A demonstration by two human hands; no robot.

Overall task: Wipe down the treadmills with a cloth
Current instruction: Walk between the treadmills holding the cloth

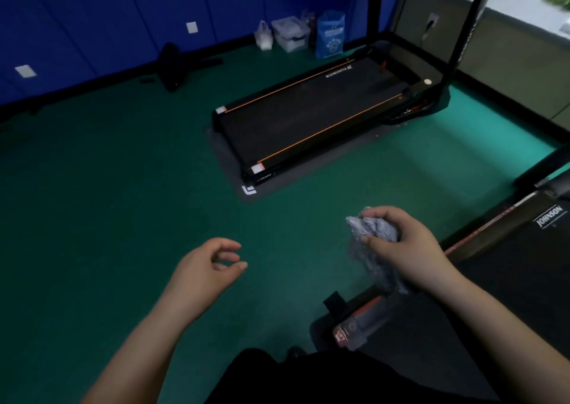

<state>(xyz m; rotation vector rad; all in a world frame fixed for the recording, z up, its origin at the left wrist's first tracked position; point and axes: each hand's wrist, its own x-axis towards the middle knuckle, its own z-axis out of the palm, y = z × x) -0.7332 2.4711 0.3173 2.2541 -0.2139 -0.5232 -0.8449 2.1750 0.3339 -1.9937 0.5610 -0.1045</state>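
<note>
The grey cloth (374,234) was held bunched in the right hand (404,243), fingers curled round it; the left hand (209,268) was seen loosely curled, empty. The near treadmill (509,265) (deck seemingly running near-left to far-right) was found just right of the cloth-holding hand.

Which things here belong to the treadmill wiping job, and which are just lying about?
Job: crumpled grey cloth in the right hand; black treadmill with orange stripes; black Johnson treadmill.
Lying about: blue bag; clear plastic box; white plastic bag.
</note>
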